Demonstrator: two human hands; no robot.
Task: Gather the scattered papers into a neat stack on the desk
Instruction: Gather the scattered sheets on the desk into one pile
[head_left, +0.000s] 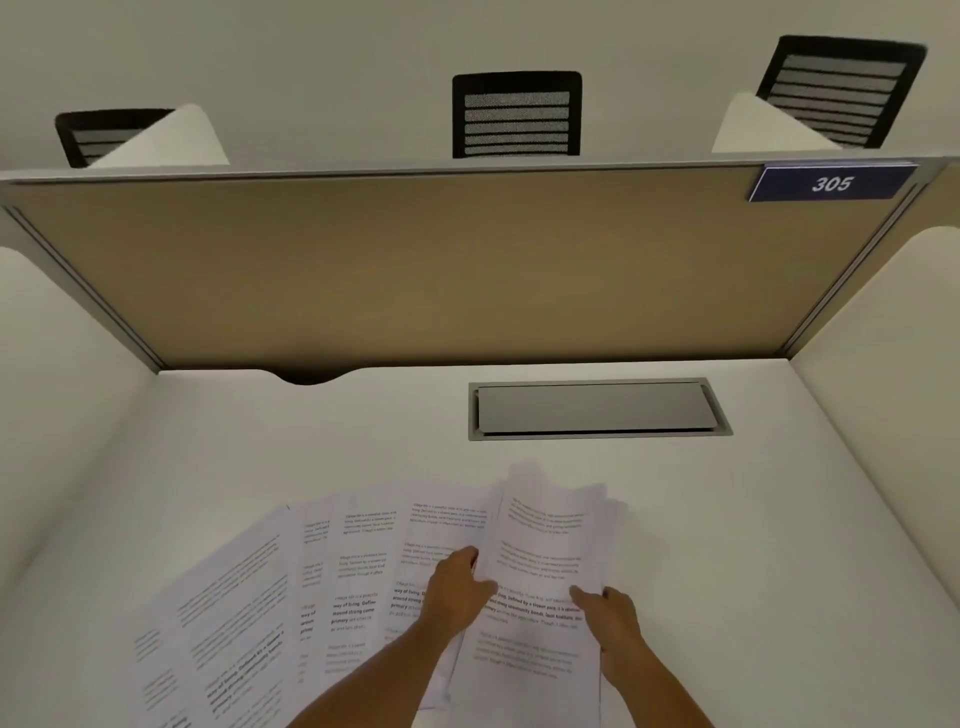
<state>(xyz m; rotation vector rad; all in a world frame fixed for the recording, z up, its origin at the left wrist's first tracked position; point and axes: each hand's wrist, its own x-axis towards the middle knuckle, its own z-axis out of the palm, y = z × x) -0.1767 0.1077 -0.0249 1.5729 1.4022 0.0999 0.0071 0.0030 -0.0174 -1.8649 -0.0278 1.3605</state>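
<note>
Several printed white sheets lie fanned out over the near left part of the white desk, overlapping one another. To their right is a thicker pile of papers, its edges uneven. My left hand grips the pile's left edge. My right hand holds its right edge, thumb on top of the upper sheet. The pile's far end looks slightly lifted and blurred.
A grey cable hatch is set into the desk behind the papers. A tan partition panel closes the back, with white side walls left and right. A blue sign reading 305 hangs at the top right. Black chair backs show beyond.
</note>
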